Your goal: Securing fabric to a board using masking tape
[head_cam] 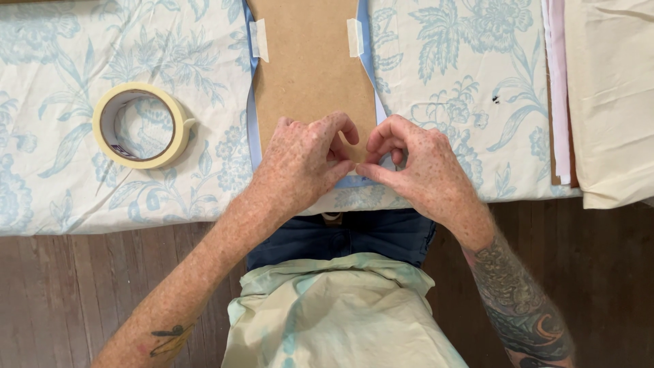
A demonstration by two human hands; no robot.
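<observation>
A brown board lies on a light blue sheet whose edges fold up around it, held by two strips of pale tape near the top. My left hand and my right hand meet at the board's near right corner, fingertips pinching the blue edge and a small bit of tape against it. What lies under the fingers is hidden.
A roll of cream masking tape lies to the left on the floral blue-and-white cloth covering the table. Stacked pale sheets and cream fabric lie at the right. Wooden floor shows below the table edge.
</observation>
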